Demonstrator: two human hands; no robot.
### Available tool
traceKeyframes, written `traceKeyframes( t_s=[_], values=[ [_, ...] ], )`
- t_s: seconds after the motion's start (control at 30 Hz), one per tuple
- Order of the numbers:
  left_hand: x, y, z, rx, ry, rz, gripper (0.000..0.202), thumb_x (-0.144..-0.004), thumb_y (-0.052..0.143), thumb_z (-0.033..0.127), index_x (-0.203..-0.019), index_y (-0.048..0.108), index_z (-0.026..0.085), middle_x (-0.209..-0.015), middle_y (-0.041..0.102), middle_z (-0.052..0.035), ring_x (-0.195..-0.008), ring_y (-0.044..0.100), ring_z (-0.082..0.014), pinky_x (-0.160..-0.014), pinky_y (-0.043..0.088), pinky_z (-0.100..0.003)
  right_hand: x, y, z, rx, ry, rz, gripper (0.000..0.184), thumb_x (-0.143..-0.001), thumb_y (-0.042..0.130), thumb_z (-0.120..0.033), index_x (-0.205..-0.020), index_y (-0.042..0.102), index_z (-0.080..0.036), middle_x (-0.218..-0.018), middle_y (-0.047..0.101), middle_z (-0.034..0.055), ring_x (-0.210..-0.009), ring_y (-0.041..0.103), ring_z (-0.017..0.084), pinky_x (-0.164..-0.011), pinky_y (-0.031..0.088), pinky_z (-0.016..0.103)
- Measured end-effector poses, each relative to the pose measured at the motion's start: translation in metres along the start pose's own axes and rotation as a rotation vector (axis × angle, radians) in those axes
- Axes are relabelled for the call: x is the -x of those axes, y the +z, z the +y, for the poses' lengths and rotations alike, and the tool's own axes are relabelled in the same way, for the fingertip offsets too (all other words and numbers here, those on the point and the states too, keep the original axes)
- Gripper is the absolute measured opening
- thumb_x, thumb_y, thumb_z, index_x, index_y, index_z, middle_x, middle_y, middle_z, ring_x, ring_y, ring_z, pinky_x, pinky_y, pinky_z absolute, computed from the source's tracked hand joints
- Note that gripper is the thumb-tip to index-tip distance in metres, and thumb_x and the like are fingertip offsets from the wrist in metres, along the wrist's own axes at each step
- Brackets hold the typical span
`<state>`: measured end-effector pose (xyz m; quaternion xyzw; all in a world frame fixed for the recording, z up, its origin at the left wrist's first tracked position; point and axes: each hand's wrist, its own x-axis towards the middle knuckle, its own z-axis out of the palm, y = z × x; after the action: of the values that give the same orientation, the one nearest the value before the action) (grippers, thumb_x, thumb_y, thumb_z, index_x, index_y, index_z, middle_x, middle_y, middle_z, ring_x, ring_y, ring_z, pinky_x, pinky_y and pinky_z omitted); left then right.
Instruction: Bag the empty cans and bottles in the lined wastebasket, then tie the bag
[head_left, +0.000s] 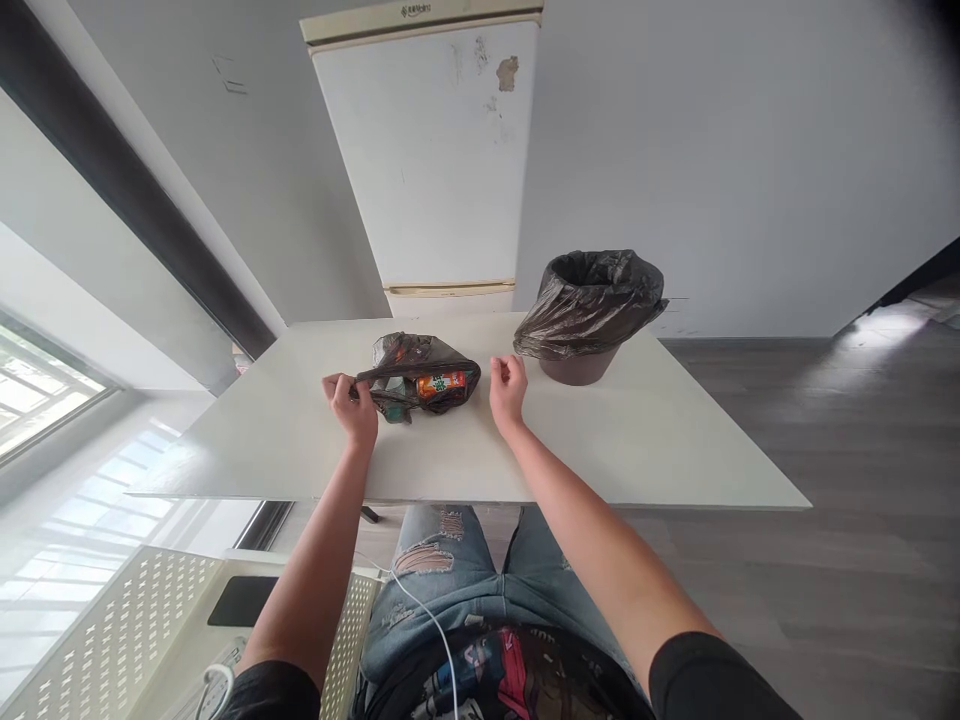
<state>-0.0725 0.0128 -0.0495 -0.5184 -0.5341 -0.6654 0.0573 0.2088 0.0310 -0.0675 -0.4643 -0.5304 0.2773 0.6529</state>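
Observation:
A dark, thin plastic bag (459, 398) lies on its side on the white table, its mouth stretched into a slit facing me. An orange drink can (441, 385) with green lettering shows inside, beside crumpled clear and greenish items too jumbled to name. My left hand (351, 405) pinches the gathered left edge of this bag. Just past the bag's right end, my right hand (508, 388) is closed with curled fingers; nothing shows in it, and a small gap separates it from the bag. Behind it to the right stands a brown bin (579, 369) lined with a black bag (600, 315).
The white table (660, 450) stretches across in front of my legs. Behind it is a white refrigerator (435, 160) against a grey wall. At my lower left, a perforated plastic basket (127, 620) holds a black flat object (241, 600). A white cable (431, 615) crosses my lap.

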Motion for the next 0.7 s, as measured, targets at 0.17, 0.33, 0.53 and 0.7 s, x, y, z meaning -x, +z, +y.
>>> traceKeyframes(
  t_s=[0.17,0.33,0.53,0.7],
  values=[
    [0.0,0.0,0.0,0.0,0.006,0.052,0.026,-0.093,0.059,0.025,-0.074,0.042,0.023,-0.092,0.046,-0.0042,-0.085,0.047,-0.0196,-0.081,0.045,-0.033,0.029,0.015,-0.018,0.156,-0.536,-0.467,0.021,-0.103,0.054,-0.038,-0.103,0.071,-0.028,-0.118,0.07,0.0118,-0.113,0.062,0.03,-0.105,0.046,0.047],
    [-0.002,-0.003,-0.01,0.03,-0.1,0.143,0.024,-0.099,0.054,0.032,-0.079,0.043,0.024,-0.077,0.039,0.0009,-0.076,0.042,-0.0193,-0.082,0.042,-0.034,0.031,0.027,-0.011,0.36,-0.428,-0.535,0.037,-0.104,0.043,-0.022,-0.124,0.074,-0.025,-0.127,0.075,0.0115,-0.112,0.069,0.03,-0.101,0.049,0.046],
    [-0.002,-0.003,-0.009,0.003,-0.051,0.118,0.024,-0.096,0.054,0.028,-0.077,0.039,0.025,-0.074,0.037,0.0017,-0.072,0.039,-0.0196,-0.08,0.038,-0.035,0.025,0.013,-0.008,0.468,-0.321,-0.477,0.062,-0.097,0.051,-0.018,-0.157,0.055,-0.036,-0.162,0.054,0.0043,-0.116,0.07,0.033,-0.091,0.055,0.046],
    [-0.002,-0.003,-0.004,-0.005,-0.032,0.112,0.023,-0.095,0.053,0.024,-0.077,0.038,0.024,-0.073,0.038,0.0019,-0.071,0.037,-0.018,-0.076,0.037,-0.034,0.024,0.016,-0.014,0.6,-0.443,-0.607,0.103,-0.082,0.081,-0.018,-0.17,0.031,-0.037,-0.179,0.023,0.011,-0.134,0.06,0.042,-0.108,0.049,0.056]
  ],
)
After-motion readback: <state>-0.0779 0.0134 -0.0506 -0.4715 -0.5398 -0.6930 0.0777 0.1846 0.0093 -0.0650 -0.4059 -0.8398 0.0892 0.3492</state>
